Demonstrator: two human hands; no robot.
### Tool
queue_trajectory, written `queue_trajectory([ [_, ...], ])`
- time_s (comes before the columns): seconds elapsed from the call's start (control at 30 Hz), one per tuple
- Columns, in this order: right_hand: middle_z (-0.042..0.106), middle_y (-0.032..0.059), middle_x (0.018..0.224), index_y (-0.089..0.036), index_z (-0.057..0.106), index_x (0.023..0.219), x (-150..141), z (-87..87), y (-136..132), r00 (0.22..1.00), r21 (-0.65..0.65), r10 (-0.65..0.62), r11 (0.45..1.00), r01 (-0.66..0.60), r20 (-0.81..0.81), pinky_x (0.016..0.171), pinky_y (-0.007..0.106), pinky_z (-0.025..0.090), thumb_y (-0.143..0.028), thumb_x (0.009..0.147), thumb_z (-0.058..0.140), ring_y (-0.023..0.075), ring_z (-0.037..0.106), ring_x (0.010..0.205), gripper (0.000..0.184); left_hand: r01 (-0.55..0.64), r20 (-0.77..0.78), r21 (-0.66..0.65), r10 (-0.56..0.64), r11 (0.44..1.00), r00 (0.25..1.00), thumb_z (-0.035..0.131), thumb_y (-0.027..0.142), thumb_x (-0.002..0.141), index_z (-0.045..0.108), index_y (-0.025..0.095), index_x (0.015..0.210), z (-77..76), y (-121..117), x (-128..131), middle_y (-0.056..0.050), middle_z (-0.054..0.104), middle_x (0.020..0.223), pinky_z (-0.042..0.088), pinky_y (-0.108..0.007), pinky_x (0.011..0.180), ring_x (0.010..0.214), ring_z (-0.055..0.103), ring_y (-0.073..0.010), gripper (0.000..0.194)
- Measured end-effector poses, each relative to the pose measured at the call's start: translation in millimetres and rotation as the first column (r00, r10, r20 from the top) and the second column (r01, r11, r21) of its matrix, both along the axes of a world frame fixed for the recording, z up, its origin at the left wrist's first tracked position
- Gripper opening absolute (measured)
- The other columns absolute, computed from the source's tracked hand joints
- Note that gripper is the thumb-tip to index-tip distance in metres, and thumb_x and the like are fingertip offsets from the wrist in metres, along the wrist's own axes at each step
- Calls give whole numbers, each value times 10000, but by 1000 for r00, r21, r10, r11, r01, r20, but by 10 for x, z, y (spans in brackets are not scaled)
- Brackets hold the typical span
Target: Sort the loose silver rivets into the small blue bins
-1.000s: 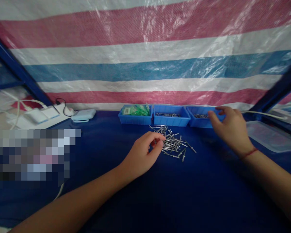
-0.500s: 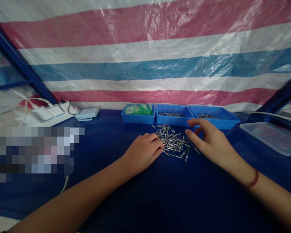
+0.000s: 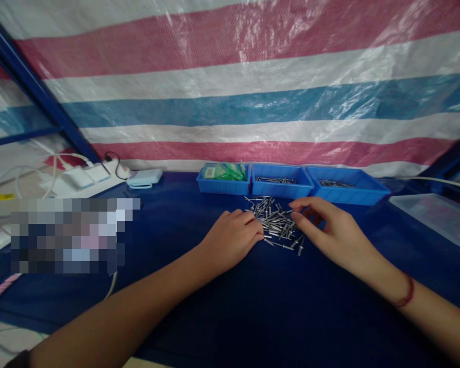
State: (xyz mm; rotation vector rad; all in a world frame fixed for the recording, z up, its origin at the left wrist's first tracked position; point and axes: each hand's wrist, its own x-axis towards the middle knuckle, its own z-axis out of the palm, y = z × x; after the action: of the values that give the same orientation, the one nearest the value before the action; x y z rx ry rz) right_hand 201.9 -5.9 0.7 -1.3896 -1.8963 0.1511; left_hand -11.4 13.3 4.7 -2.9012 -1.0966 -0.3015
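A loose pile of silver blind rivets (image 3: 275, 221) lies on the dark blue tabletop (image 3: 253, 306). My left hand (image 3: 234, 236) rests against the pile's left edge, fingers curled in and pressed together. Whatever its fingertips may hold is hidden. On the opposite side, my right hand (image 3: 331, 225) hovers at the pile's right edge, thumb and index finger apart, with nothing visible between them. Behind the pile, a blue middle bin (image 3: 281, 191) and a blue right bin (image 3: 350, 195) both contain rivets.
The blue left bin (image 3: 223, 187) holds green plastic packets (image 3: 230, 172). A clear plastic lid (image 3: 433, 217) lies at the right. At the left are a light blue case (image 3: 144, 178), a white power strip (image 3: 88, 179) with cables, and a blurred-out area. A striped sheet (image 3: 230, 112) hangs behind.
My right hand has moved slightly left and down to the pile's right edge, its thumb and index finger nearer the rivets. My left hand stays at the pile. The camera view has shifted slightly.
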Motion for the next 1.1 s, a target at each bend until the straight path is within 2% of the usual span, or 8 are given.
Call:
queue_trajectory([
  [0.17, 661, 25, 861, -209, 632, 886, -36, 29, -58, 977, -39, 210, 977, -209, 27, 648, 265, 482, -290, 860, 533, 143, 615, 744, 131, -18, 89, -7, 19, 1000, 996, 418, 282, 942, 604, 190, 933, -20, -2, 10, -17, 642, 914, 378, -328, 737, 842, 571, -186, 208],
  [0.33, 650, 36, 891, -208, 634, 925, -89, 46, -101, 930, -70, 361, 932, -357, 72, 726, 271, 478, -246, 883, 505, 145, 609, 816, 141, 60, 359, -114, -15, 992, 933, 462, 257, 925, 594, 190, 924, 5, -45, 30, -1, 656, 912, 403, -278, 747, 848, 597, -144, 148],
  [0.5, 652, 39, 841, -208, 634, 889, -135, 76, -130, 919, -91, 388, 920, -381, 71, 694, 285, 480, -248, 880, 505, 154, 608, 776, 135, 128, 578, -225, 26, 966, 816, 534, 193, 871, 617, 176, 870, 33, -103, 55, 2, 644, 848, 440, -221, 733, 788, 599, -110, 84],
  [0.63, 655, 33, 820, -206, 626, 848, -166, 91, -155, 909, -99, 415, 906, -411, 28, 665, 284, 480, -243, 871, 513, 148, 604, 742, 122, 109, 655, -335, 148, 936, 741, 564, 211, 840, 623, 183, 876, 9, -122, 80, 5, 660, 833, 462, -230, 697, 741, 599, -116, 74],
  [0.8, 651, 18, 780, -203, 619, 815, -184, 88, -170, 910, -111, 414, 904, -413, -12, 652, 259, 477, -229, 872, 508, 128, 604, 700, 127, 122, 705, -479, 298, 869, 644, 594, 256, 817, 627, 179, 915, -27, -119, 114, -4, 681, 844, 460, -241, 676, 742, 616, -127, 128],
  [0.97, 648, 11, 786, -202, 608, 808, -191, 77, -172, 916, -144, 397, 905, -401, -55, 646, 245, 468, -248, 873, 514, 124, 605, 705, 123, 189, 725, -526, 321, 829, 609, 566, 272, 841, 643, 178, 882, -46, -106, 123, -4, 680, 825, 457, -247, 697, 766, 618, -133, 129],
  [1.1, 654, 17, 798, -199, 602, 795, -197, 72, -171, 918, -158, 390, 904, -397, -73, 664, 257, 474, -256, 876, 511, 129, 608, 720, 134, 193, 732, -519, 316, 832, 604, 560, 288, 846, 647, 181, 900, -58, -107, 111, -7, 676, 836, 470, -261, 726, 784, 622, -140, 148],
])
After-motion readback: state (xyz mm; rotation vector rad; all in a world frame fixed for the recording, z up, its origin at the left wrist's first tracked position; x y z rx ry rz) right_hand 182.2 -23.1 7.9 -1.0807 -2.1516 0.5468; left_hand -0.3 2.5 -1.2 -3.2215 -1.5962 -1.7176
